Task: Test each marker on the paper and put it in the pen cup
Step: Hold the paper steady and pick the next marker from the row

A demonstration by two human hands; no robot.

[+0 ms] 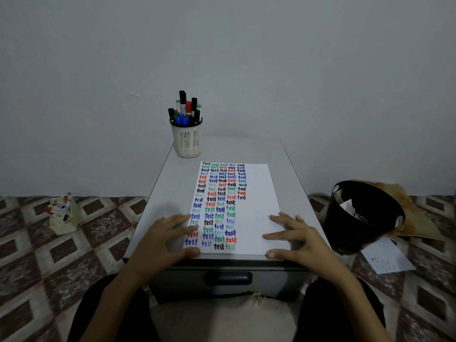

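Note:
A white sheet of paper (259, 193) lies on the small grey table (167, 183), covered on its left part with rows of the word "test" in black, blue, green and red. My left hand (160, 240) rests flat on the paper's left edge with fingers spread. Over the sheet's lower right corner my right hand (293, 238) lies flat, fingers straight. Neither hand holds a marker. At the table's far left corner stands a cream mesh pen cup (187, 141) filled with several capped markers (183, 112).
On the patterned floor to the left sits a small cream box (64, 218) with several more markers in it. A black bin (362, 218) with crumpled paper stands right of the table, beside a loose sheet (387, 257). The table has a drawer handle (228, 277) facing me.

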